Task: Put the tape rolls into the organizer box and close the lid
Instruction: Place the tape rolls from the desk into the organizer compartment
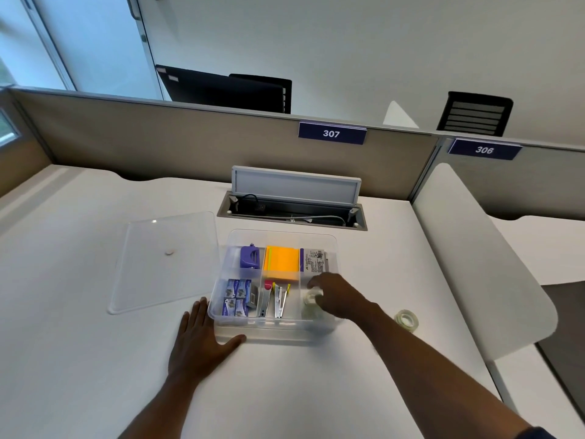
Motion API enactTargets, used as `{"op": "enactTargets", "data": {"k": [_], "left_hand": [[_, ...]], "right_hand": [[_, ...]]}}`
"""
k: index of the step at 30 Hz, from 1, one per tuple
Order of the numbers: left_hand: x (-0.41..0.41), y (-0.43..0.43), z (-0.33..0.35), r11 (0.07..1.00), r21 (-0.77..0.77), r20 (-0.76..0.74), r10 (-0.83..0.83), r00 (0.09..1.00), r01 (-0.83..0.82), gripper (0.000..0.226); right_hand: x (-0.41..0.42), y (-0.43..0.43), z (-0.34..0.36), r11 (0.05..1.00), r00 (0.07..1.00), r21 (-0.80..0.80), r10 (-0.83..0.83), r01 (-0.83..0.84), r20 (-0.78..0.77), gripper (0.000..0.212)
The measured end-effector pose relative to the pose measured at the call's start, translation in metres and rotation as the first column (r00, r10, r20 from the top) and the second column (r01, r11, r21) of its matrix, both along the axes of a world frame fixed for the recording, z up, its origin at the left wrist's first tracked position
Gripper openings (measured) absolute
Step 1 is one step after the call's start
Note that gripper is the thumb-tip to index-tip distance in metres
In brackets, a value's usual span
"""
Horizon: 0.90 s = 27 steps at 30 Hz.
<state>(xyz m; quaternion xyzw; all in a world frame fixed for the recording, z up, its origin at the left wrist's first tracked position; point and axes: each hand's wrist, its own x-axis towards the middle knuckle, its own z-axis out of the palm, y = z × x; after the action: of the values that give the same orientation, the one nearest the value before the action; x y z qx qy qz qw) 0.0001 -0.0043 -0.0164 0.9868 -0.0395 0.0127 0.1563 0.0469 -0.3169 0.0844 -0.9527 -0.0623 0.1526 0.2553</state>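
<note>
A clear plastic organizer box [329,240] stands open on the white desk, split into compartments. My right hand [335,294] reaches into its front right compartment and holds a clear tape roll [311,296] there. Another roll may lie below it, but blur hides this. A second clear tape roll [406,319] lies on the desk to the right of the box. The clear lid [164,261] lies flat on the desk left of the box. My left hand [202,339] rests flat on the desk, fingers spread, touching the box's front left corner.
The box holds a purple punch [250,256], orange sticky notes [281,263], staple boxes [235,297], staplers [275,299] and a printed packet [313,261]. An open cable hatch [292,210] sits behind it. A white divider panel [474,258] rises at the right.
</note>
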Motion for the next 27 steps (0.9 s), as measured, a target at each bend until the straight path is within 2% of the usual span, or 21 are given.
{"op": "enactTargets", "data": {"k": [2, 5, 7, 9, 11, 13, 14, 17, 21, 27], "left_hand": [[0.000, 0.000, 0.001, 1.000, -0.005, -0.002, -0.001, 1.000, 0.001, 0.114], [-0.001, 0.000, 0.001, 1.000, -0.005, 0.002, 0.001, 1.000, -0.001, 0.114], [-0.001, 0.001, 0.000, 1.000, 0.001, 0.001, 0.006, 1.000, -0.006, 0.113], [-0.001, 0.002, -0.001, 1.000, 0.008, 0.001, 0.005, 1.000, -0.005, 0.114], [0.000, 0.001, -0.001, 1.000, 0.004, 0.008, -0.001, 1.000, 0.001, 0.113], [0.000, 0.000, 0.000, 1.000, 0.002, 0.009, -0.001, 1.000, 0.001, 0.113], [0.000, 0.000, 0.000, 1.000, 0.001, 0.008, 0.001, 1.000, -0.001, 0.114], [-0.001, 0.000, 0.001, 1.000, 0.001, 0.006, 0.001, 1.000, -0.001, 0.113], [-0.001, 0.000, 0.002, 1.000, 0.003, 0.002, -0.001, 1.000, 0.001, 0.112], [0.000, 0.001, 0.000, 1.000, 0.008, 0.003, -0.003, 1.000, 0.003, 0.112]], "right_hand": [[0.000, -0.009, 0.000, 0.980, 0.964, 0.050, -0.199, 0.193, 0.176, 0.033], [-0.004, -0.033, -0.006, 0.901, 0.820, 0.001, -0.394, 0.433, 0.415, 0.037], [-0.009, -0.054, -0.010, 0.819, 0.781, -0.102, -0.490, 0.565, 0.388, 0.039], [-0.020, -0.074, -0.018, 0.716, 0.743, -0.209, -0.609, 0.666, 0.280, 0.038], [-0.034, -0.090, -0.031, 0.621, 0.682, -0.302, -0.711, 0.723, 0.172, 0.040], [-0.046, -0.100, -0.045, 0.552, 0.627, -0.361, -0.768, 0.752, 0.129, 0.038], [-0.051, -0.103, -0.051, 0.557, 0.632, -0.375, -0.768, 0.741, 0.108, 0.036], [-0.055, -0.106, -0.056, 0.662, 0.728, -0.353, -0.681, 0.661, 0.085, 0.027], [-0.046, -0.097, -0.045, 0.713, 0.724, -0.126, -0.674, 0.690, 0.148, 0.030], [-0.008, -0.057, -0.010, 0.883, 0.834, 0.121, -0.468, 0.453, 0.293, 0.034]]}}
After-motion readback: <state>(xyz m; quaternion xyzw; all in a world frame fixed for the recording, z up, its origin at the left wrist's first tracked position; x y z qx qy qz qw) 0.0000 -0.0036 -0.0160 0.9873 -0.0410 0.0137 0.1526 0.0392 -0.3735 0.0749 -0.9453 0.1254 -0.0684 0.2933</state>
